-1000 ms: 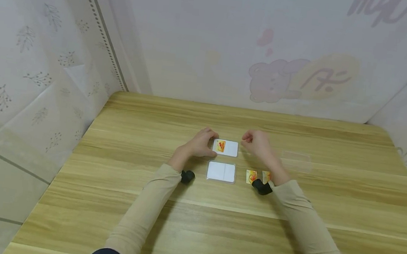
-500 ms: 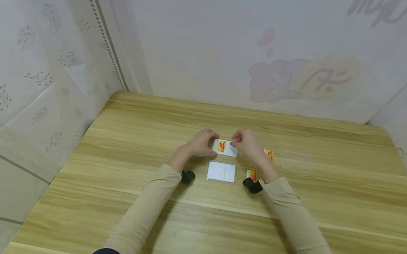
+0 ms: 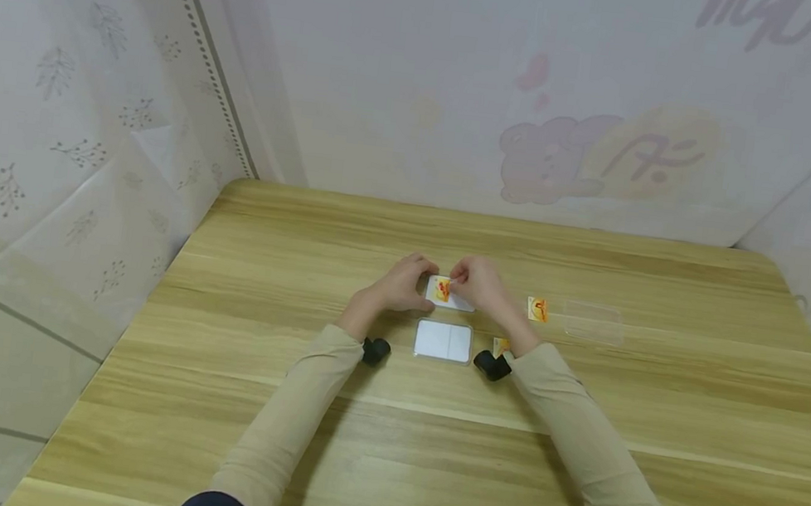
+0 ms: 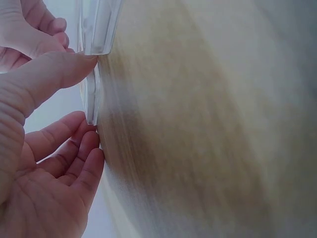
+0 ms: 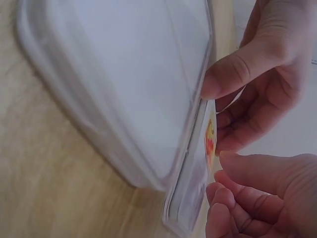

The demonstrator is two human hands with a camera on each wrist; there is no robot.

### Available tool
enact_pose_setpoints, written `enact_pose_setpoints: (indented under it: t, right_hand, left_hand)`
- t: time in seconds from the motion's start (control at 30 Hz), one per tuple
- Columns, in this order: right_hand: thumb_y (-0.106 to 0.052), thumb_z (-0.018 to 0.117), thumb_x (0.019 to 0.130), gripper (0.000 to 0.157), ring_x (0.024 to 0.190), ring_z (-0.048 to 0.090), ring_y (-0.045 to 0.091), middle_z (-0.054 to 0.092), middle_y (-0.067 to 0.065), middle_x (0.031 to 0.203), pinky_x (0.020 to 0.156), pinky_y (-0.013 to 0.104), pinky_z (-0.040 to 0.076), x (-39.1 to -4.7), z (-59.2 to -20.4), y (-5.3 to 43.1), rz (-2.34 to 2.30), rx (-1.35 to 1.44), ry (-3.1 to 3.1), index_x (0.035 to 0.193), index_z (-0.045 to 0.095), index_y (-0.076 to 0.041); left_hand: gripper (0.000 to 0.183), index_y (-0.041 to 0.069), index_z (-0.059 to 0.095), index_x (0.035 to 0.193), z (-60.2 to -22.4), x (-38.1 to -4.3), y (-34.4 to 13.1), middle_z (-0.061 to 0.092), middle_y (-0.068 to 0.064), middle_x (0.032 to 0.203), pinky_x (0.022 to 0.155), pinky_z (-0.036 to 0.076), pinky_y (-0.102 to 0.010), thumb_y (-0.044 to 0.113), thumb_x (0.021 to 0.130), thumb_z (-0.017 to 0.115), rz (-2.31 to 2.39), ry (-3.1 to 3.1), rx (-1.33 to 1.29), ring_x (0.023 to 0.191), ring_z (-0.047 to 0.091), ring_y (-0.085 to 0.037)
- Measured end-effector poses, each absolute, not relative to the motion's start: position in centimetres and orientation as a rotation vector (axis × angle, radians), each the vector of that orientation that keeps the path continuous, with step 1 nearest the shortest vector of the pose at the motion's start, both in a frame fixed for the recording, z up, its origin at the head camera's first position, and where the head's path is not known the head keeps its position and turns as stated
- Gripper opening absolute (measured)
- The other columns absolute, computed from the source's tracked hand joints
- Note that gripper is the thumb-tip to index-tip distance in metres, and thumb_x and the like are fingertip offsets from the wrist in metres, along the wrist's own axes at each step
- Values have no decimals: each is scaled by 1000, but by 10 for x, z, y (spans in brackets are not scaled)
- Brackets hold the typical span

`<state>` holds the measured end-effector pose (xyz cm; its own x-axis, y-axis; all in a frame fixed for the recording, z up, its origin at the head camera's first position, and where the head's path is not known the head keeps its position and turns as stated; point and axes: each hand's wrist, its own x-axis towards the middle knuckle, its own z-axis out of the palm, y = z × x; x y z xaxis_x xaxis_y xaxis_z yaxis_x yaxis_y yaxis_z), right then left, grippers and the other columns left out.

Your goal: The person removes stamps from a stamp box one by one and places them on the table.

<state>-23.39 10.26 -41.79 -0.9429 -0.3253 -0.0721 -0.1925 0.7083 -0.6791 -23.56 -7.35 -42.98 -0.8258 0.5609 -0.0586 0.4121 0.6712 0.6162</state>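
My left hand [image 3: 400,285] grips the left end of a flat white case [image 3: 461,303] with a clear rim, thumb on the near edge and fingers on the far edge. A small orange-and-yellow stamp-like card [image 3: 442,290] lies on the case's left half. My right hand [image 3: 481,285] has its thumb and fingertips at the card's right edge, close over the case. In the right wrist view that hand's thumb [image 5: 255,171] and bent fingers come right up to the card. I cannot tell whether they pinch it. A second white case [image 3: 443,341] lies nearer, divided by a line.
To the right lies a matching small card [image 3: 537,309], with a clear plastic cover [image 3: 594,323] beyond it. Another card [image 3: 500,346] is partly hidden by the right wrist's black camera [image 3: 493,366]. All rest on a wood-grain table [image 3: 390,452]; a patterned curtain [image 3: 393,101] hangs behind.
My right hand has moved left across the far case to the card's right edge. The left hand keeps its grip. The card to the right has come into view from under the right arm.
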Motion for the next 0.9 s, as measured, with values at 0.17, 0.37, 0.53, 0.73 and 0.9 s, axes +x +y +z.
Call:
enact_pose_setpoints:
  t: [0.17, 0.37, 0.53, 0.73, 0.9]
  right_hand:
    - [1, 66, 81, 15, 78, 56, 23, 62, 15, 85, 67, 28, 47, -236, -419, 99, -1032, -369, 2720, 94, 64, 8]
    - [1, 68, 79, 14, 74, 53, 20, 60, 12, 80, 64, 25, 44, -238, -421, 95, -1018, -367, 2731, 91, 64, 7]
    - [3, 68, 77, 11, 70, 51, 18, 58, 10, 75, 61, 23, 41, -239, -422, 94, -1024, -375, 2738, 87, 63, 7]
    - [5, 68, 77, 10, 70, 52, 20, 59, 12, 77, 62, 25, 44, -238, -420, 94, -1021, -374, 2731, 86, 63, 7]
    - [6, 67, 77, 11, 71, 53, 21, 58, 12, 78, 62, 25, 44, -238, -420, 92, -994, -359, 2741, 86, 61, 6]
  left_hand:
    - [56, -7, 51, 124, -430, -235, -73, 49, -16, 123, 103, 34, -38, 10, 76, 74, 886, 2636, 766, 118, 43, -30]
    - [56, -7, 51, 125, -429, -236, -73, 49, -17, 124, 104, 33, -37, 10, 76, 74, 874, 2631, 749, 120, 42, -30]
    - [56, -6, 51, 124, -430, -236, -73, 49, -17, 124, 105, 33, -38, 11, 76, 74, 871, 2638, 763, 120, 42, -31]
    - [57, -6, 51, 125, -431, -237, -72, 49, -17, 125, 105, 32, -38, 11, 76, 74, 867, 2638, 758, 121, 42, -31]
    - [57, -7, 50, 126, -430, -237, -72, 48, -18, 126, 105, 32, -38, 11, 77, 74, 861, 2639, 752, 121, 42, -31]
